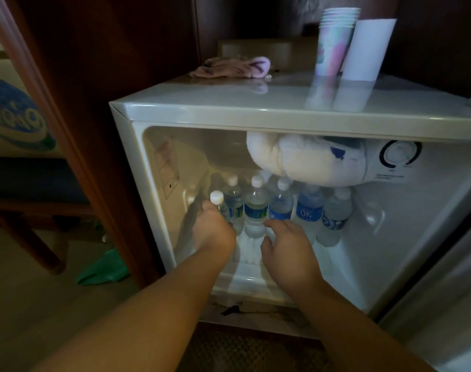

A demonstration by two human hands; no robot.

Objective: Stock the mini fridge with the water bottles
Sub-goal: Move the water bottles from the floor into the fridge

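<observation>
The white mini fridge (255, 108) stands open, and several water bottles with white caps and blue labels stand in a row on its floor. My left hand (214, 230) grips the leftmost bottle (217, 200) by its body, upright near the fridge's left wall. My right hand (288, 245) hovers with loosely spread fingers just in front of the blue-labelled bottle (255, 210) and its neighbour (281, 208), holding nothing. Further right stand a bottle marked OK (309, 210) and another bottle (334, 216).
A frosted freezer box (304, 162) hangs over the bottles, with a thermostat dial (399, 153) beside it. On top of the fridge stand stacked paper cups (333, 41), a white roll (368, 49) and a pink cloth (231, 67). The fridge door (443, 304) is open at right. A green bag (105, 267) lies on the floor.
</observation>
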